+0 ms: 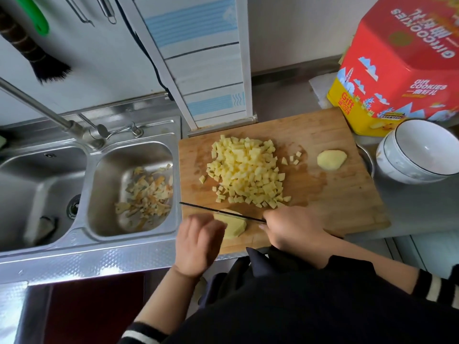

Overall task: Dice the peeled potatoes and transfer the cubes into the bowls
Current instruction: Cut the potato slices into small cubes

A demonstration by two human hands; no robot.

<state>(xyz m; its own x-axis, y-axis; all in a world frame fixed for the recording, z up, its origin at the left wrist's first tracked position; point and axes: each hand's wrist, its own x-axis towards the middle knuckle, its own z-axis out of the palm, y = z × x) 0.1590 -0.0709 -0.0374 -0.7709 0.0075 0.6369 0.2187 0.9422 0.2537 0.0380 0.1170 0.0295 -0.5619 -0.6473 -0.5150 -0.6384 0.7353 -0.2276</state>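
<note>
Potato cubes (246, 172) lie in a big pile in the middle of the frame, on the wooden board (347, 194). Lower down, near the board's front edge, the left hand (198, 244) curls its fingers onto a cut potato piece (234, 225) and holds it down. The right hand (293, 229) grips the knife (218, 211), whose thin dark blade lies across the top of that piece. Another peeled potato (331, 159) rests alone on the right part of the board, well apart from the pile. Two white bowls (417, 155) sit stacked at the right edge, just beside the board. Behind them stands a red cookie tin (402, 63). At the left, peels (146, 194) lie in the small sink (99, 219).
</note>
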